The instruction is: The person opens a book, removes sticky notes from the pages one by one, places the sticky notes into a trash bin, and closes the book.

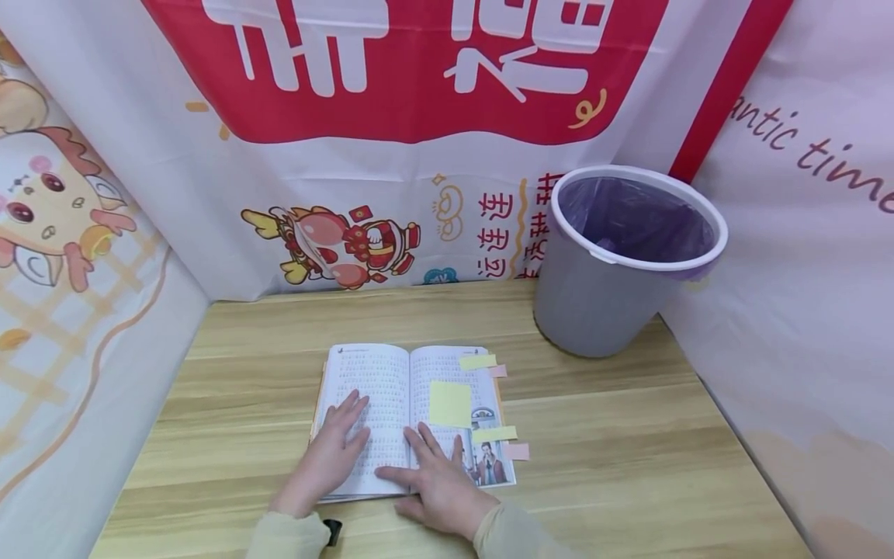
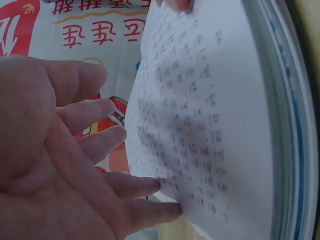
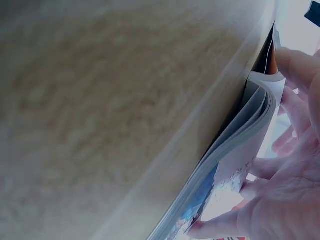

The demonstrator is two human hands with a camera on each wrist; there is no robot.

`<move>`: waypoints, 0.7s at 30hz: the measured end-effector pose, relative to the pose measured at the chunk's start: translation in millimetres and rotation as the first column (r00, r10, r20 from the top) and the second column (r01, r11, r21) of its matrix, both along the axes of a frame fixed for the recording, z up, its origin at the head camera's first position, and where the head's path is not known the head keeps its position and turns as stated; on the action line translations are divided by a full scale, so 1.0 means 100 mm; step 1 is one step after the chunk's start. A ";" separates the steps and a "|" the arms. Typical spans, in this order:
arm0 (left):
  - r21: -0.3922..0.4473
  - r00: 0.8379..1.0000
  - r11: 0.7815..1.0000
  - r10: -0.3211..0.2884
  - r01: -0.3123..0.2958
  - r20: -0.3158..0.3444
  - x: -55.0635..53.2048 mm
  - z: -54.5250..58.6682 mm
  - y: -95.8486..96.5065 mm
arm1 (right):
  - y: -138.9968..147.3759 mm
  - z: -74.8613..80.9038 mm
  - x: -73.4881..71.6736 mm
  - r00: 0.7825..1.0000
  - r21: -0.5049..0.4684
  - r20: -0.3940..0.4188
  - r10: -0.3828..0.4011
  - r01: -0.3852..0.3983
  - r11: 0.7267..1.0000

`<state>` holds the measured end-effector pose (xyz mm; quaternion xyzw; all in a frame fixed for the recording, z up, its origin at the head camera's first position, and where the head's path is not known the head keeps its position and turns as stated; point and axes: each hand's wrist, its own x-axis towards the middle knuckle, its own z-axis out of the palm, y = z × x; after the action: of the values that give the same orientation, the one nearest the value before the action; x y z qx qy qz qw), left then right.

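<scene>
An open book (image 1: 377, 435) lies flat on the wooden table, printed text on both pages. My left hand (image 1: 335, 446) rests on its left page, fingers extended; in the left wrist view two fingertips touch the paper. Across the lower middle of the book my right hand (image 1: 443, 489) spreads its fingers, near the center fold and the right page. A square yellow sticky note (image 1: 450, 405) sits on the right page above that hand. Yellow strips (image 1: 494, 434) and pink tabs (image 1: 517, 452) stick out along the right edge, beside a color picture (image 1: 489, 463).
A gray trash bin (image 1: 594, 303) with a white rim and purple liner stands at the table's back right corner. Printed cloth (image 1: 419, 167) hangs behind the table and along both sides. A small black object (image 1: 334, 532) shows at my left cuff.
</scene>
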<state>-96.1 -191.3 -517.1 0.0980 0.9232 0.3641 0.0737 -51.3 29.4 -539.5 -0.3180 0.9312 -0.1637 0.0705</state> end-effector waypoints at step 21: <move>-0.256 0.993 0.966 -0.061 0.034 -0.100 0.13 -0.05 0.32 | 0.32 0.12 -0.03 0.994 -0.124 0.083 0.071 -0.061 0.990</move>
<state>-83.5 -159.0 -522.5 0.1292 0.9622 0.2354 0.0446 -53.8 61.8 -527.5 -0.3448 0.9045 -0.2313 0.0970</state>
